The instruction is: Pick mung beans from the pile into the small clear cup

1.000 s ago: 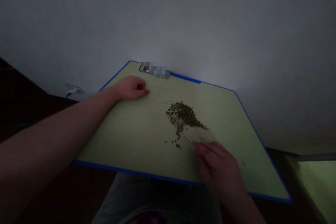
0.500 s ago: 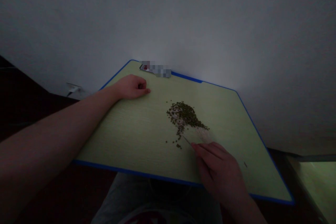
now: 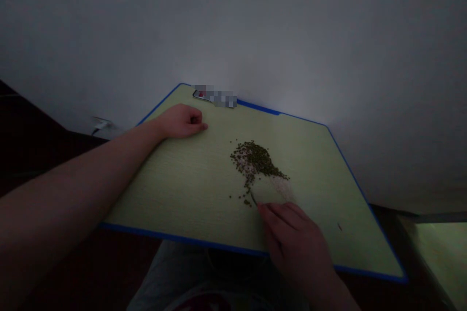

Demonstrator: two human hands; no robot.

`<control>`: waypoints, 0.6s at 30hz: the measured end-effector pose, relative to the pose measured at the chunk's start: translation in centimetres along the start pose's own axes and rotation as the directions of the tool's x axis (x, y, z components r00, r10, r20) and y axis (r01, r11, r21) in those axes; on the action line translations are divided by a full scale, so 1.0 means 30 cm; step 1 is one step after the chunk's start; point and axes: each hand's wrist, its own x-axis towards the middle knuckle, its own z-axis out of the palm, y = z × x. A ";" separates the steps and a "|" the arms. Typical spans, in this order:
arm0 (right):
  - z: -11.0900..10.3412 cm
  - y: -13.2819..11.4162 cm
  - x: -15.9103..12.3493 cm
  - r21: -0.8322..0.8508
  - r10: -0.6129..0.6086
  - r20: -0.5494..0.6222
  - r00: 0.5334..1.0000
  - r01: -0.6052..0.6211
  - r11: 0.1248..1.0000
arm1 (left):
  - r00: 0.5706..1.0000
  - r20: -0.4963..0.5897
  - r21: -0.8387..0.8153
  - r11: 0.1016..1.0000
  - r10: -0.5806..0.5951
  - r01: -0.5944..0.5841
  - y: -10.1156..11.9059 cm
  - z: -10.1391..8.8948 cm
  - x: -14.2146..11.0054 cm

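Head view | right hand [image 3: 295, 245] has shifted left, pinching one thin pick [image 3: 253, 198] just beside the single pile of green beans [image 3: 253, 160], too many to count | left hand [image 3: 181, 122] curled loosely, empty, resting on the green desk [image 3: 175, 189]

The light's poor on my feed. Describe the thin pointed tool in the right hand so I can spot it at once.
Start at the blue-edged, pale green tabletop. Near its middle lies a heap of small dark green beans. At the heap's lower tip, the right hand pinches a thin grey metal pick, the only slender straight thing there, its point among the stray beans.
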 end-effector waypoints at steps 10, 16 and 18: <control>0.014 0.002 -0.005 -0.163 0.058 0.001 0.998 -0.057 0.985 | 1.000 -0.008 0.007 1.000 0.016 -0.016 0.002 -0.001 -0.002; 0.019 0.043 -0.018 -0.183 0.113 -0.030 0.993 -0.117 0.976 | 1.000 -0.007 -0.008 1.000 0.024 -0.024 -0.001 -0.002 -0.004; 0.017 0.048 -0.019 -0.156 0.098 -0.033 0.995 -0.102 0.983 | 1.000 -0.003 -0.007 1.000 0.022 -0.022 0.000 -0.003 -0.004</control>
